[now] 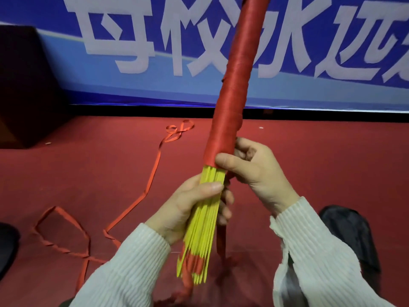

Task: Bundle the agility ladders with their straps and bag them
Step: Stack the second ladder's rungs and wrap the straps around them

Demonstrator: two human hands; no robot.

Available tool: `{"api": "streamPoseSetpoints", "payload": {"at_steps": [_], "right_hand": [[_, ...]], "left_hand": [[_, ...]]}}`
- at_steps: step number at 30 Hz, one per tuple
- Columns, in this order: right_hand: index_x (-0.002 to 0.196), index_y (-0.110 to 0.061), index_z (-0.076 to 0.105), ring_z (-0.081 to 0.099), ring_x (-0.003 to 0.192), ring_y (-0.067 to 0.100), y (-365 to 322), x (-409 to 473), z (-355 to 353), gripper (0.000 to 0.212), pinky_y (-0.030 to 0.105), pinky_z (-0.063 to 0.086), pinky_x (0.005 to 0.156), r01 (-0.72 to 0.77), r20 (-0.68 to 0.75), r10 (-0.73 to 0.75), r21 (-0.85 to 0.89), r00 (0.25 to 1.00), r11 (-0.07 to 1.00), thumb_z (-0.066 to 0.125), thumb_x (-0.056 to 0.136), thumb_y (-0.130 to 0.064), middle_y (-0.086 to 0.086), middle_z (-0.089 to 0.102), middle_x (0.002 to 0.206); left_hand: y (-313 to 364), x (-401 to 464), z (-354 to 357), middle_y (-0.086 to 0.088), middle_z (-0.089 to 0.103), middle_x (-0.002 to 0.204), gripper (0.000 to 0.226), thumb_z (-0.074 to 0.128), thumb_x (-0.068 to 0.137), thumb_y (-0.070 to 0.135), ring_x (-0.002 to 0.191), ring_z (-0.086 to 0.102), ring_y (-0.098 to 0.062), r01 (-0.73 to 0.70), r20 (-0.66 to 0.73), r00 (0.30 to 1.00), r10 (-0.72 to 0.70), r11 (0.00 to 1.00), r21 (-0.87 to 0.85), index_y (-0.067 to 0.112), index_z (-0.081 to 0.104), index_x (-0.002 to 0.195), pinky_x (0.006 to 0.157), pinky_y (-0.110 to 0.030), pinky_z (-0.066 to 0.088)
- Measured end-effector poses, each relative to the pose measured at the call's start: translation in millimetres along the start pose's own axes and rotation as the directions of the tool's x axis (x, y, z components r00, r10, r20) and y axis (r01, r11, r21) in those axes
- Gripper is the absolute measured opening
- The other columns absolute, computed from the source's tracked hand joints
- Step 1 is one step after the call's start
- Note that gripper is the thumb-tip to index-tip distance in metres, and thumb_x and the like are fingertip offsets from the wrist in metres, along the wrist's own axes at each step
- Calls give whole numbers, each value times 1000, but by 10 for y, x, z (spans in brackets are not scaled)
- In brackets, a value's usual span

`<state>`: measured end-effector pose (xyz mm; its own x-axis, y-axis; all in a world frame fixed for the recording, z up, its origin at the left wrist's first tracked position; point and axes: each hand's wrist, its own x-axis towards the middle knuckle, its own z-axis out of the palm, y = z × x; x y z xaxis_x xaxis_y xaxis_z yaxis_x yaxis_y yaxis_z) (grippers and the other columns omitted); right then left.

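Left hand [194, 209] wraps its fingers round the bare yellow rungs [208, 209] of the ladder bundle, thumb across the front. Just above, the right hand [250, 171] clamps the lower edge of the red strap wrapping [234, 85], which covers the bundle as it tilts up and away to the right. A black bag [352, 233] lies on the floor at right. Loose red strap [152, 171] trails over the red carpet [309, 156] at left. Beyond, a blue banner [332, 41] with white characters.
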<state>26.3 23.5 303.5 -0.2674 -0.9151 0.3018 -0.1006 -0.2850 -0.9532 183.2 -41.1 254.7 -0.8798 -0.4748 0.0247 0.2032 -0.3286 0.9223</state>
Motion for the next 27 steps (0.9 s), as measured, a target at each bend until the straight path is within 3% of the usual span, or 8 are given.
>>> {"api": "streamPoseSetpoints", "payload": {"at_steps": [3, 6, 10, 15, 19, 22, 24, 27], "right_hand": [[91, -23, 73, 39, 51, 3, 57, 34, 5, 36, 26, 33, 54, -10, -222, -97, -436, 970, 900, 84, 73, -52, -17, 44, 51], [85, -27, 74, 42, 53, 3, 92, 10, 0, 48, 28, 32, 58, -160, -177, 53, -678, 983, 717, 69, 73, -73, -21, 48, 50], [74, -12, 72, 37, 48, 1, -40, 2, -63, 30, 20, 30, 54, -26, -57, 0, -449, 998, 893, 71, 96, -32, -16, 46, 49], [76, -6, 72, 46, 56, 1, 22, 75, -81, 23, 14, 36, 57, 31, -133, -80, -342, 988, 939, 77, 92, -23, -9, 56, 59], [113, -15, 70, 31, 46, 4, 56, 77, -72, 20, 15, 22, 42, -85, 24, 86, -54, 996, 995, 73, 94, -20, -11, 46, 54], [111, -23, 71, 32, 50, 14, 59, 23, -21, 18, 24, 15, 44, -92, 271, 68, 75, 960, 993, 71, 93, -24, 12, 46, 64], [103, -14, 72, 40, 52, 13, 33, 15, -18, 10, 20, 25, 45, 6, 179, -11, 30, 984, 1000, 72, 93, -16, 5, 54, 65], [99, -13, 76, 54, 65, 5, 83, 61, -25, 15, 28, 47, 63, 98, -57, -105, -120, 993, 988, 79, 89, -22, -6, 67, 70]], "left_hand": [[-92, 109, 31, 2, 66, 79, 46, 86, 76, 32, 69, 64, -15, -31, -274, 935, 225, 822, 569, 22, 62, 115, 66, -41, 58], [-226, 149, -24, 8, 60, 71, 24, 76, 88, 34, 65, 56, -11, 108, -439, 768, 466, 582, 806, 28, 57, 102, 61, -33, 42], [-185, 164, -190, 10, 62, 75, 22, 75, 90, 32, 75, 61, -21, 163, -503, 695, 513, 569, 806, 27, 57, 103, 67, -39, 44], [-98, 111, -69, -2, 51, 69, 25, 79, 90, 15, 58, 50, -20, -142, -425, 861, 279, 935, 326, 9, 66, 111, 57, -36, 46], [-63, 26, -28, -4, 48, 73, 37, 73, 82, 15, 50, 46, -14, -119, -11, 993, 119, 983, -142, 4, 63, 117, 51, -27, 44], [-59, -28, -50, -3, 54, 76, 36, 72, 84, 16, 52, 53, -10, 20, 306, 949, 78, 952, -306, 4, 67, 117, 51, -24, 47], [33, -40, -36, -5, 60, 79, 42, 78, 76, 20, 55, 58, -13, 41, 225, 974, 10, 975, -218, 6, 68, 114, 54, -27, 52], [48, 37, -50, -1, 69, 81, 48, 87, 64, 34, 67, 67, -19, -15, -228, 972, 60, 981, 193, 18, 67, 105, 66, -39, 61]]}}
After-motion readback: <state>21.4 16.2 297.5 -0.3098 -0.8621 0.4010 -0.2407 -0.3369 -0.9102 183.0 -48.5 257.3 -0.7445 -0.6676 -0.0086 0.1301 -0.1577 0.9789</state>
